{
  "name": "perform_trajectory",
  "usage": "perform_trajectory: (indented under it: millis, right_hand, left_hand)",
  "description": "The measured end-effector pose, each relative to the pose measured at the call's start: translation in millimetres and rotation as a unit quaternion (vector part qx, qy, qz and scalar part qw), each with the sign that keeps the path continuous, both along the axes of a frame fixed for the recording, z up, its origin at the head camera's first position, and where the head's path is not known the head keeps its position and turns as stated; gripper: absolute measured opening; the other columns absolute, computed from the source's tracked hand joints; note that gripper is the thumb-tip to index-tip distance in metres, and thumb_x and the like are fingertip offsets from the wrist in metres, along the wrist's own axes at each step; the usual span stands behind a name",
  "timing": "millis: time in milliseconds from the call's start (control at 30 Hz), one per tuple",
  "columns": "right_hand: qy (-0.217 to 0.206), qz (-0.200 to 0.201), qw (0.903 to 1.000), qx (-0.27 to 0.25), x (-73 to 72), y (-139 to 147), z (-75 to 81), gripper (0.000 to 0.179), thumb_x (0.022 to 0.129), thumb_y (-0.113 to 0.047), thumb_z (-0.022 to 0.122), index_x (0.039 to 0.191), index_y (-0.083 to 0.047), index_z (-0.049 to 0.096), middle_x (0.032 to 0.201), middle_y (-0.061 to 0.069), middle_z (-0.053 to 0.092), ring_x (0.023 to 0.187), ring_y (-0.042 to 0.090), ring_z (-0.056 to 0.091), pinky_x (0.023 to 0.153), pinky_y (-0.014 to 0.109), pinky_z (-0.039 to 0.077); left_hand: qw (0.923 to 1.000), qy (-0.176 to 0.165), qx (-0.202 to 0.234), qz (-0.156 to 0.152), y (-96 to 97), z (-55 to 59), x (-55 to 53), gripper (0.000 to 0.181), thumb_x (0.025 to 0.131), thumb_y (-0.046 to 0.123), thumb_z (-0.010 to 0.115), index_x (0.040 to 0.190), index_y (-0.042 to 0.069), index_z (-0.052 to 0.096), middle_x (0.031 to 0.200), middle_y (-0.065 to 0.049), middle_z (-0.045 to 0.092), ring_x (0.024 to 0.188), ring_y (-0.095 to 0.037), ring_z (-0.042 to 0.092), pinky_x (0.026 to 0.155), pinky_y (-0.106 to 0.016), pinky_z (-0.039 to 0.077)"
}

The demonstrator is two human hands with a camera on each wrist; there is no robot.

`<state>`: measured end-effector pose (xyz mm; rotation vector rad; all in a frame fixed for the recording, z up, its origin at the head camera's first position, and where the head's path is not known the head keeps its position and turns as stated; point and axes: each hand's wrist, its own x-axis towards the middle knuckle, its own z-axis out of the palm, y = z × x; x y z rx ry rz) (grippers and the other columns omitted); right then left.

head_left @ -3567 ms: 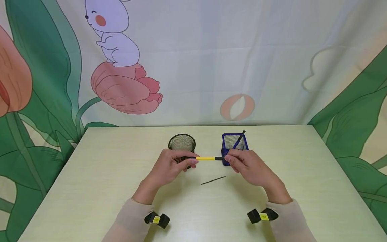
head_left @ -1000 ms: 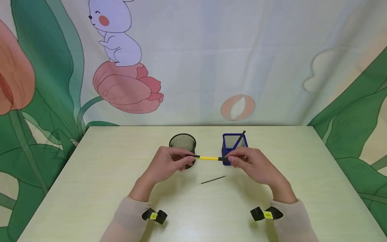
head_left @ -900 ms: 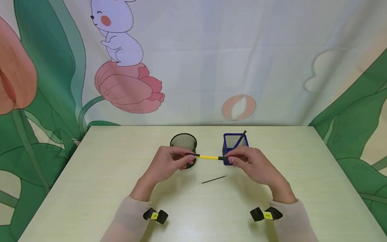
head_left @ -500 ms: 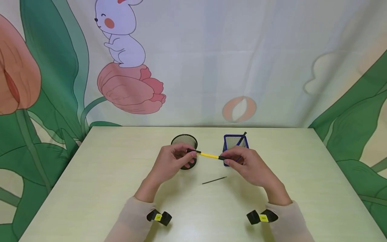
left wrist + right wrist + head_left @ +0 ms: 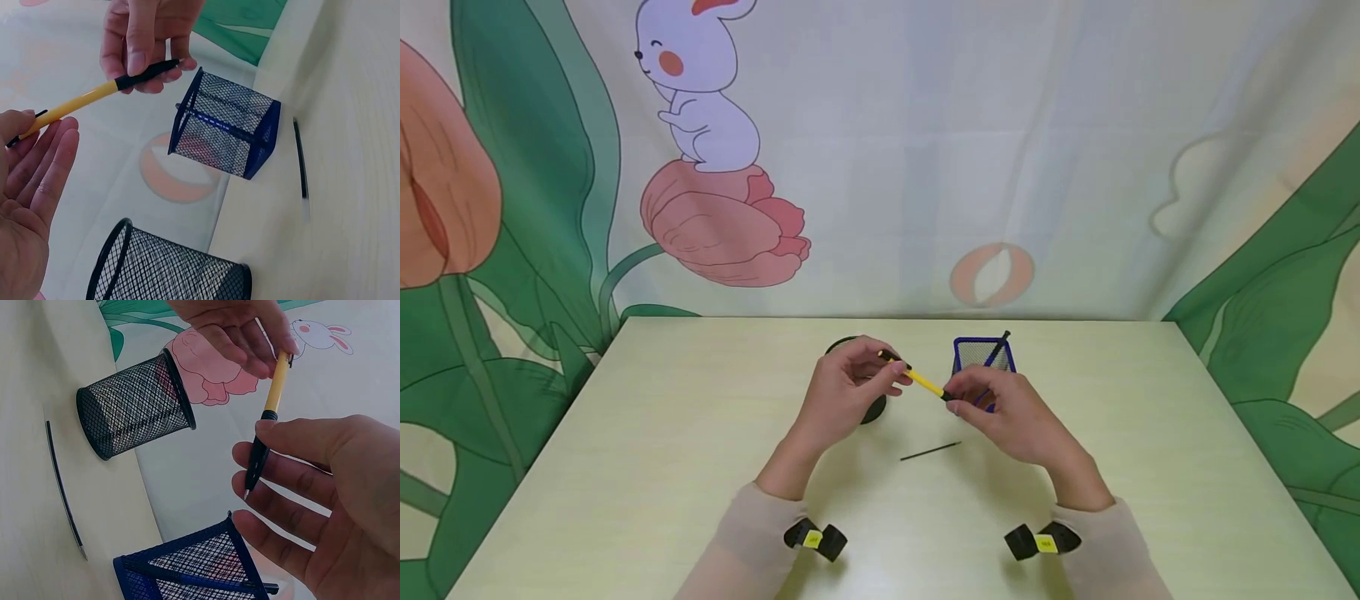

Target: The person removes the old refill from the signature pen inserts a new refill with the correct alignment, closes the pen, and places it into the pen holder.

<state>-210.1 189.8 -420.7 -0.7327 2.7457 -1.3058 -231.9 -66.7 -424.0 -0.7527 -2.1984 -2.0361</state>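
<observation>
Between my two hands, above the table, is a yellow ballpoint pen [image 5: 927, 383] with black ends, slanting down to the right in the head view. My left hand [image 5: 852, 390] pinches its clip end between thumb and fingers. My right hand [image 5: 1004, 410] pinches the black grip [image 5: 257, 450] near the tip; in the right wrist view the metal point shows. A thin dark pen refill [image 5: 930, 452] lies on the table below the hands. Behind my left hand stands a round black mesh pen holder [image 5: 134, 403], largely hidden in the head view.
Behind my right hand is a square blue mesh pen holder [image 5: 981, 348] with a dark blue pen [image 5: 997, 350] leaning in it. The pale table [image 5: 700, 417] ends at a printed curtain [image 5: 865, 167] at the back.
The pen has gone from nearly level to slanted, its left end rising as my left hand moved up and right. My right hand shifted slightly left. The refill stayed put.
</observation>
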Motion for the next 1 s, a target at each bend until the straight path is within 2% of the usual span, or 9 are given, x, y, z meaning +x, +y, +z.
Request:
perform_trajectory:
  millis: [100,167,333,467,633,833,1000]
  right_hand:
    - [0.007,0.006,0.9999,-0.004,-0.2,-1.9,0.1,0.011,0.098,-0.017,0.073,0.109,-0.016,0.072,0.094,-0.006,0.074,0.085,0.01,0.067,0.077,0.033,0.057]
    - [0.016,0.012,0.9998,-0.009,-0.7,-2.9,-0.1,0.012,0.098,-0.017,0.073,0.11,-0.017,0.071,0.094,-0.007,0.074,0.085,0.01,0.067,0.075,0.031,0.057]
    - [0.034,0.026,0.9989,-0.022,-1.6,-5.1,-0.3,0.012,0.098,-0.014,0.073,0.109,-0.015,0.069,0.093,-0.005,0.074,0.084,0.01,0.068,0.074,0.029,0.057]
    - [0.03,0.023,0.9987,-0.035,-1.7,-6.9,-1.3,0.01,0.098,-0.014,0.073,0.107,-0.016,0.068,0.092,-0.002,0.074,0.083,0.011,0.069,0.074,0.028,0.058]
    - [0.016,0.016,0.9988,-0.044,-1.2,-8.5,-3.2,0.01,0.098,-0.014,0.073,0.105,-0.017,0.067,0.094,0.002,0.074,0.084,0.012,0.07,0.076,0.028,0.058]
    - [0.012,0.006,0.9989,-0.046,-0.2,-9.1,-3.3,0.007,0.099,-0.016,0.072,0.102,-0.016,0.067,0.096,0.001,0.075,0.087,0.019,0.073,0.078,0.028,0.059]
    - [0.012,-0.001,0.9982,-0.059,0.2,-9.0,-1.8,0.007,0.099,-0.015,0.073,0.104,-0.014,0.069,0.096,0.0,0.076,0.088,0.026,0.074,0.079,0.029,0.059]
  left_hand:
    - [0.9999,0.003,0.011,0.0,4.2,1.9,0.3,0.013,0.097,0.006,0.072,0.109,0.004,0.067,0.103,-0.02,0.076,0.092,-0.037,0.077,0.077,-0.037,0.065]
    - [0.9998,0.004,0.019,0.002,7.1,2.4,0.2,0.015,0.096,0.005,0.073,0.109,0.003,0.067,0.103,-0.021,0.075,0.092,-0.038,0.077,0.078,-0.036,0.065]
    - [0.9992,0.005,0.036,0.016,15.6,2.4,0.1,0.018,0.093,0.004,0.076,0.109,0.003,0.068,0.101,-0.02,0.076,0.089,-0.028,0.078,0.078,-0.036,0.065]
    - [0.999,0.002,0.038,0.025,22.5,1.0,0.3,0.018,0.091,0.007,0.079,0.107,0.005,0.07,0.101,-0.018,0.076,0.088,-0.02,0.077,0.078,-0.036,0.064]
    - [0.9991,0.005,0.011,0.041,29.8,0.6,1.9,0.018,0.09,0.011,0.081,0.106,0.009,0.073,0.1,-0.012,0.077,0.088,-0.015,0.075,0.078,-0.032,0.064]
    - [0.9965,0.022,-0.051,0.062,36.9,4.6,6.2,0.018,0.091,0.018,0.082,0.108,0.014,0.077,0.1,-0.004,0.079,0.093,-0.015,0.075,0.078,-0.026,0.062]
    - [0.993,0.046,-0.09,0.061,40.2,5.4,6.5,0.02,0.09,0.02,0.082,0.109,0.013,0.078,0.099,-0.001,0.08,0.092,-0.014,0.076,0.075,-0.026,0.062]
